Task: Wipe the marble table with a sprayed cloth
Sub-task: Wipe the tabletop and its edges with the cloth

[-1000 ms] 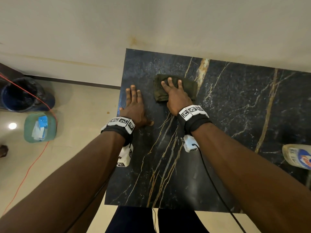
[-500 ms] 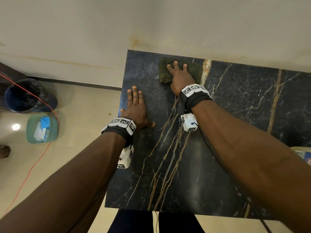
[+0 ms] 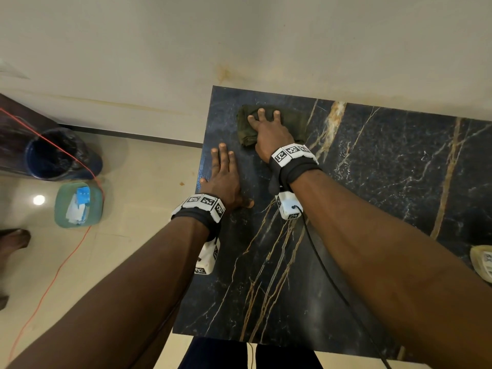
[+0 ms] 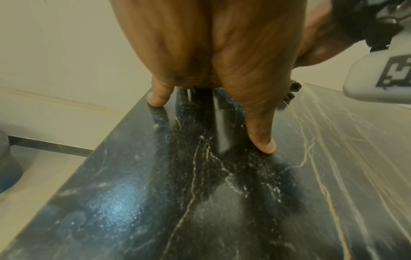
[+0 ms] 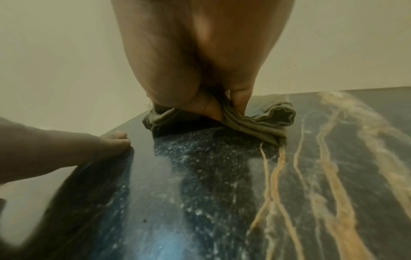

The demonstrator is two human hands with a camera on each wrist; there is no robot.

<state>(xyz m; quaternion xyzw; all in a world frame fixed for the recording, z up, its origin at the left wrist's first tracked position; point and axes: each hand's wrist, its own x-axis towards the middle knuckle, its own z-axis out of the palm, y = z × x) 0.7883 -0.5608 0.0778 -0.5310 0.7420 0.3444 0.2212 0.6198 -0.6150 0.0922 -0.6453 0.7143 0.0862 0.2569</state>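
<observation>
Flat on the cloth point(image 3: 269, 123), the right hand point(image 3: 270, 135) pressed down with its fingers point(image 3: 261, 113) spread and straight, reaching toward the cloth's far edge. From the right wrist view the thumb and a finger dug into a fold near the cloth's near edge, so the fabric bunched under the palm; whether that amounted to a pinch could not be told. The cloth, dark olive and folded, lay on the marble table point(image 3: 372, 195) close to the table's far left corner, its far edge just short of the table's far edge, which met the pale wall point(image 3: 239, 43). Part of the cloth stuck out to the right of the hand, toward a broad tan vein point(image 3: 332, 121) in the stone.

Just left of the cloth and nearer the person, the left hand point(image 3: 226, 179) rested palm-down on the marble, fingers straight and together, holding nothing, its outer side along the table's left edge. Both hands stood apart, not touching.

Right of the cloth the dark veined surface ran on well toward the table's right side, where a pale bottle point(image 3: 483, 262) lay near the frame's border. Toward the person, more open marble stretched to the table's near edge.

Beyond the table's left edge, on the floor, stood a blue bucket point(image 3: 53, 158) and a green tub point(image 3: 78, 203), with an orange cord point(image 3: 53, 283) trailing past them.
</observation>
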